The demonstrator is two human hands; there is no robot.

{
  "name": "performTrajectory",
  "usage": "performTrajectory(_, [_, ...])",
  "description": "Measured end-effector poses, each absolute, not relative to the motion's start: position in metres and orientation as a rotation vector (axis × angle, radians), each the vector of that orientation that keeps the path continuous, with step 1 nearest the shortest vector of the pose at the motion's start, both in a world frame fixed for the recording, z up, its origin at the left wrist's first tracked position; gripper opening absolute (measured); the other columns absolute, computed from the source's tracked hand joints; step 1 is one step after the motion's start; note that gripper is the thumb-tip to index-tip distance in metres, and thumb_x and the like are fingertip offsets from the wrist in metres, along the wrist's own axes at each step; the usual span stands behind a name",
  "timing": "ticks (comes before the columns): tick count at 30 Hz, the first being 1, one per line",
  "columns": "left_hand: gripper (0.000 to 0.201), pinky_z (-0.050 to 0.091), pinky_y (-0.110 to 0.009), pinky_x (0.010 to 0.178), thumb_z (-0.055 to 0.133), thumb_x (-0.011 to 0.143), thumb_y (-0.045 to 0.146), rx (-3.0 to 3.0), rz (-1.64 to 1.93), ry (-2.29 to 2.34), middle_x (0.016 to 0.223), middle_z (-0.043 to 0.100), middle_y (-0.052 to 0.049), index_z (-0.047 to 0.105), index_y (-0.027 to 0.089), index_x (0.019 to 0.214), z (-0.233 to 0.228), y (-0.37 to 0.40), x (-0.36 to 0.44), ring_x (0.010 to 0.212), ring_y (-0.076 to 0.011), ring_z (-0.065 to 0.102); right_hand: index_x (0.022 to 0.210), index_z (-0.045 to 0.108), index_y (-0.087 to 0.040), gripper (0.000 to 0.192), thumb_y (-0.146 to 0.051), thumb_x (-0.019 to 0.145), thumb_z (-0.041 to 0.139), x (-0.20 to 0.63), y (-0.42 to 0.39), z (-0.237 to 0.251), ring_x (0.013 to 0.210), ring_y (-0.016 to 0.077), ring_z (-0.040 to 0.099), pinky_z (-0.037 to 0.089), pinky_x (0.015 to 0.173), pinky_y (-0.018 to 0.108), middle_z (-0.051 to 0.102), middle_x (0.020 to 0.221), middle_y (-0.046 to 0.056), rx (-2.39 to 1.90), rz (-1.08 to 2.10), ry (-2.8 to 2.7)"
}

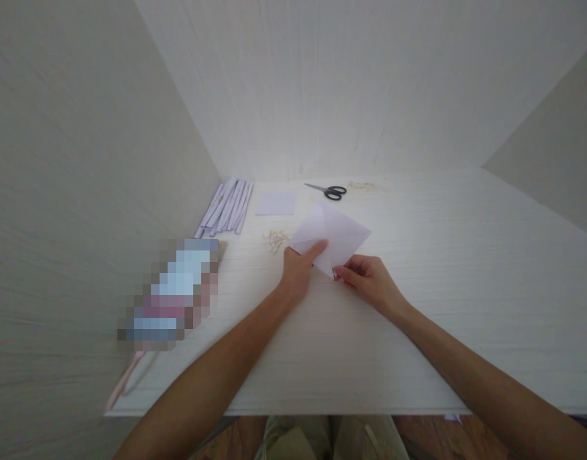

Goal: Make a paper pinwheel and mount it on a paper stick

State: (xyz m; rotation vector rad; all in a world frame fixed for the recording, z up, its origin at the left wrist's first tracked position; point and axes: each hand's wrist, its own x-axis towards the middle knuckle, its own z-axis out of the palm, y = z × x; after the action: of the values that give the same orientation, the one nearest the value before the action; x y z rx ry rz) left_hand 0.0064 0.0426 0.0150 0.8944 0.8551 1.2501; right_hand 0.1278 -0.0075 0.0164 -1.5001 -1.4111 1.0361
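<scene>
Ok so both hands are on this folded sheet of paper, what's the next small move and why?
Probably press the crease flat. The left hand pins the folded paper at its near-left edge, the right hand pinches its near corner, and the fold line across the sheet looks soft, with the flap slightly raised.

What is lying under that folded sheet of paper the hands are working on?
Only the white table shows around the paper. Whatever lies beneath it is covered.
</scene>
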Motion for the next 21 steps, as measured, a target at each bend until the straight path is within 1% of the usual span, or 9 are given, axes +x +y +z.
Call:
performTrajectory(10, [0.024,0.046,-0.025,0.060,0.066,0.055,0.025,0.891,1.246,0.861,0.075,0.064,-0.004,0.061,0.012,0.075,0.0172,0.0425,0.0069,0.065,-0.0124,0.057,0.060,0.059,-0.014,0.021,-0.033,0.069,0.053,0.1276,-0.0078,0.0195,0.044,0.0081,0.040,0.027,0.041,0.020,0.049,0.048,-0.002,-1.505,1.022,-1.486])
performTrajectory(15, [0.025,0.046,-0.025,0.065,0.066,0.055,0.022,0.832,1.301,0.852,0.079,0.064,-0.004,0.061,0.012,0.077,0.0181,0.0436,0.0068,0.070,-0.0127,0.058,0.059,0.057,-0.015,0.020,-0.032,0.069,0.053,0.1276,-0.0091,0.0182,0.043,0.0079,0.040,0.027,0.041,0.021,0.050,0.049,-0.002,-1.458,1.027,-1.450])
performTrajectory(18, [0.028,0.046,-0.026,0.069,0.066,0.054,0.020,0.791,1.329,0.853,0.083,0.065,-0.006,0.060,0.012,0.081,0.0188,0.0449,0.0069,0.075,-0.0136,0.058,0.060,0.055,-0.015,0.019,-0.032,0.068,0.055,0.1284,-0.0125,0.0183,0.042,0.0071,0.039,0.028,0.040,0.021,0.050,0.051,-0.002,-1.413,0.937,-1.308])
performTrajectory(21, [0.031,0.046,-0.027,0.071,0.067,0.054,0.020,0.792,1.312,0.839,0.085,0.065,-0.006,0.061,0.013,0.083,0.0176,0.0457,0.0068,0.077,-0.0140,0.059,0.059,0.050,-0.016,0.019,-0.031,0.069,0.055,0.1302,-0.0161,0.0193,0.043,0.0065,0.038,0.028,0.040,0.020,0.047,0.050,-0.003,-1.355,0.819,-1.146])
